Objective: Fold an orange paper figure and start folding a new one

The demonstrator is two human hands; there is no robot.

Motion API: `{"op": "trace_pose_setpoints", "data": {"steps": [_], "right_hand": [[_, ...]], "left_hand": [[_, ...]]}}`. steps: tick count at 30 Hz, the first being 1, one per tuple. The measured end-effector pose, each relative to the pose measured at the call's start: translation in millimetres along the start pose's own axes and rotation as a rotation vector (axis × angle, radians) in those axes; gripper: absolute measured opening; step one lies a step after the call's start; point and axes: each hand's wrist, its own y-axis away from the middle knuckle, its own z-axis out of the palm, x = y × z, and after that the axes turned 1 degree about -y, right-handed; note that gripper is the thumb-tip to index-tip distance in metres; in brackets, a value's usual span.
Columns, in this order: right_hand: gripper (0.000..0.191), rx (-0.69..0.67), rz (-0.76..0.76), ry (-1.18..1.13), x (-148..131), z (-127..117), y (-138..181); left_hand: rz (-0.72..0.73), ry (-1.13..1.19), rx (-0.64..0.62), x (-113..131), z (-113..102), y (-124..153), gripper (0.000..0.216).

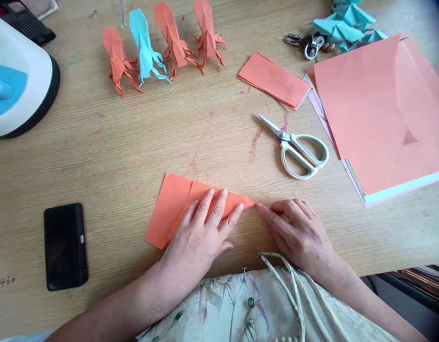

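Note:
A folded orange sheet of paper (176, 194) lies on the wooden table in front of me, tapering to a point on its right. My left hand (205, 232) rests flat on it with the fingers spread. At the pointed tip is my right hand (297, 228); its index finger touches the paper there while the other fingers curl under, partly hidden. Scissors (299, 149) with pale handles lie beyond my right hand, their blades pointing up and left.
Several folded paper figures (144, 47) stand at the back. Folded orange paper (274, 80) lies near stacked sheets (376, 123) at the right. Keys (310, 46) and teal folded pieces (342, 26) sit behind. A black phone-like device (65, 247) and a white appliance (23, 57) are at left.

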Motion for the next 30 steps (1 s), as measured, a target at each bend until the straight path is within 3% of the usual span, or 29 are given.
{"op": "trace_pose_setpoints", "data": {"steps": [9,13,30], "right_hand": [[0.039,0.027,-0.068,-0.03,1.5,6.0,5.3],[0.046,-0.043,-0.122,-0.06,2.0,5.2,4.2],[0.058,-0.044,-0.079,-0.07,4.2,12.8,6.1]], "left_hand": [[-0.005,-0.016,0.008,1.8,-0.8,-0.4,0.088],[-0.006,-0.026,-0.017,1.8,-2.1,-0.8,0.089],[-0.027,0.005,-0.045,4.0,-0.6,1.6,0.089]]}}
